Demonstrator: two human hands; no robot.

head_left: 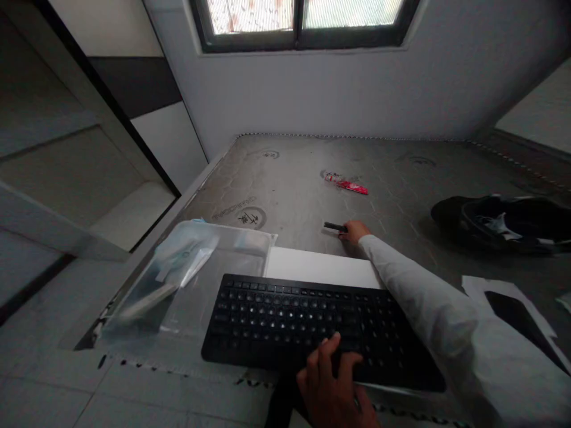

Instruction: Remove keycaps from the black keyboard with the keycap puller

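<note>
A black keyboard (285,315) lies tilted across the near part of the grey patterned mattress (294,208). My left hand (332,380) rests on its front edge, the fingers spread over the lower keys and the thumb apart to the right. Farther out, my right hand (355,230), in a white sleeve, is closed around one end of a short black pen-like stick (333,226). That stick points left, just above or on the mattress; contact is unclear. Behind the keyboard a flat white sheet or box (321,266) shows, partly covered by it.
Left of the keyboard lies a clear plastic bag (191,267) with items inside. A red packet (350,186) sits farther back. On the right are a dark open bag-like item (504,223) and a black flat object (520,318) on white paper. A window (297,41) is behind.
</note>
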